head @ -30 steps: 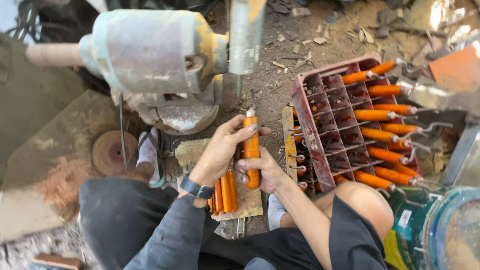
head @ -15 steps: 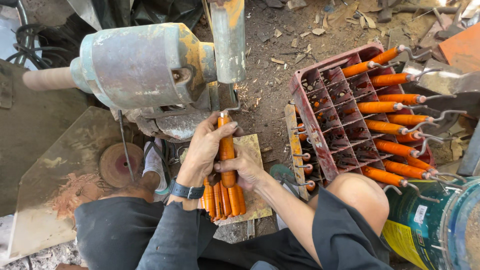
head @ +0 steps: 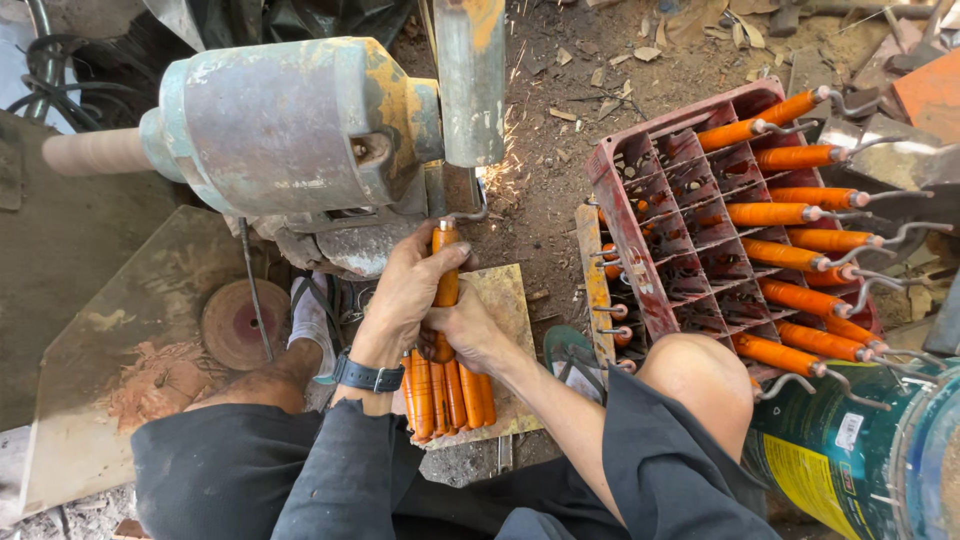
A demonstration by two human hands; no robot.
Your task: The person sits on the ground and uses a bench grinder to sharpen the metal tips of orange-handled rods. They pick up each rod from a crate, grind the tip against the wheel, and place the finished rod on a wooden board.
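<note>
The orange-handled tool stands nearly upright in your grasp, its bent metal hook tip pressed up against the grinding wheel, where a few sparks fly off to the right. Your left hand wraps around the upper part of the handle with its fingers curled tight on it, and a dark wristwatch sits on that wrist. Your right hand closes on the lower part of the same handle, just beneath and touching your left. Directly below your hands, a small bundle of finished orange handles lies side by side on a worn yellowish board on the ground. Above and to the left, the weathered grey-green motor housing of the grinder fills the upper part of the view, with a pale wooden shaft sticking out of its left end. A round rusty disc lies on the metal sheet to your left, near your foot. To your right, a red plastic crate tilts on its side, with many more orange-handled hooks poking out of its compartments. Your right knee rises beside the crate, and a blue and yellow drum stands at the lower right.
</note>
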